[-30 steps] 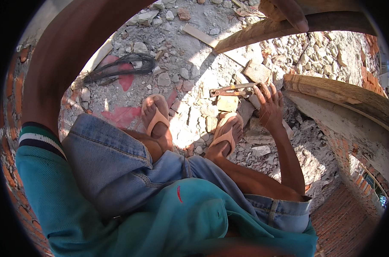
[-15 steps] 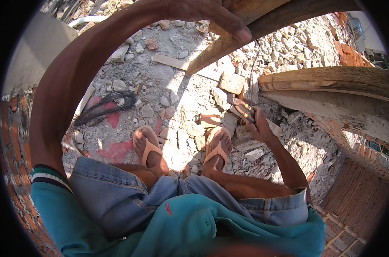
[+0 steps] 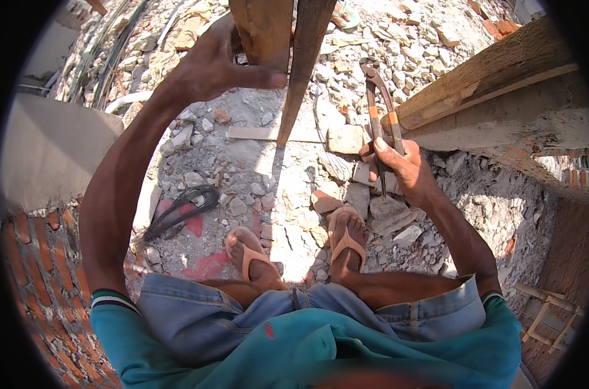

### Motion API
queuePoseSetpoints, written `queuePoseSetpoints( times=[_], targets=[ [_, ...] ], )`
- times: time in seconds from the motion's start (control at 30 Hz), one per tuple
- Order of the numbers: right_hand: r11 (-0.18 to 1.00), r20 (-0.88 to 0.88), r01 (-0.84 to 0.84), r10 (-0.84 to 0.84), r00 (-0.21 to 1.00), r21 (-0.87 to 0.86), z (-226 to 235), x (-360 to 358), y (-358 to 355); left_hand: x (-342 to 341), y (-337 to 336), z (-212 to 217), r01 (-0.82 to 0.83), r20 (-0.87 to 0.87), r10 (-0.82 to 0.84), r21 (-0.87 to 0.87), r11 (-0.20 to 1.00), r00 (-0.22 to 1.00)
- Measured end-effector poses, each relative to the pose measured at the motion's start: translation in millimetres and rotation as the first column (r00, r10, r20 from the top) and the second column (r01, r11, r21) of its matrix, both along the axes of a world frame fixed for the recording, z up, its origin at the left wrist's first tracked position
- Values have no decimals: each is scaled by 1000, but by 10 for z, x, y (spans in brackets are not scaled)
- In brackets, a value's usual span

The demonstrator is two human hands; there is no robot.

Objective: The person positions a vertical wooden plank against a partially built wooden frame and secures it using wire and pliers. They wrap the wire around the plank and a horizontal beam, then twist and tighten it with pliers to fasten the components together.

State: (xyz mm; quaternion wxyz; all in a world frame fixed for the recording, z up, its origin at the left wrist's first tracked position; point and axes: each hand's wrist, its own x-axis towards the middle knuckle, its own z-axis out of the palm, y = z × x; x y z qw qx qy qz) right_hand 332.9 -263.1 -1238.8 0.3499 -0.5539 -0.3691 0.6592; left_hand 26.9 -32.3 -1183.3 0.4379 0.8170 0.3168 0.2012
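My left hand (image 3: 213, 65) is raised at the top of the view and grips an upright wooden board (image 3: 263, 29), thumb across its face. A darker, narrow plank (image 3: 301, 71) stands right beside that board. My right hand (image 3: 401, 168) is closed on the handles of rusty pincers (image 3: 378, 97), whose jaws point up toward the far rubble. My feet in orange sandals (image 3: 346, 240) stand on broken stones below.
Wooden formwork beams (image 3: 495, 84) run along the right. A brick wall (image 3: 35, 259) and a grey concrete slab (image 3: 48, 149) lie on the left. A bundle of black wire (image 3: 177, 211) lies on the rubble, and a small wooden frame (image 3: 544, 314) sits lower right.
My right hand has lifted the pincers off the rubble and turned them upright. My left hand stays on the board as my head tilts up.
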Motion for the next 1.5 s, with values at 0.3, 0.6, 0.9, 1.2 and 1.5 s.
queuePoseSetpoints(
  times=[0.3,0.6,0.9,1.2,1.5],
  targets=[
    [954,-27,-247,255,966,169,250,-71,-60,7,-23,-11,-14,53,23,-170,985,998],
    [906,95,-399,389,916,137,474,-15,-72,13,-79,-4,-27,80,44,-210,977,996],
    [921,-177,-366,386,905,135,284,16,11,25,-59,-11,31,111,2,-296,955,994],
    [937,-430,-341,342,836,83,408,42,38,36,-114,-10,27,174,23,-280,960,984],
    [923,-358,-382,373,856,48,596,33,57,17,-112,27,-18,80,41,-270,963,996]
  ],
)
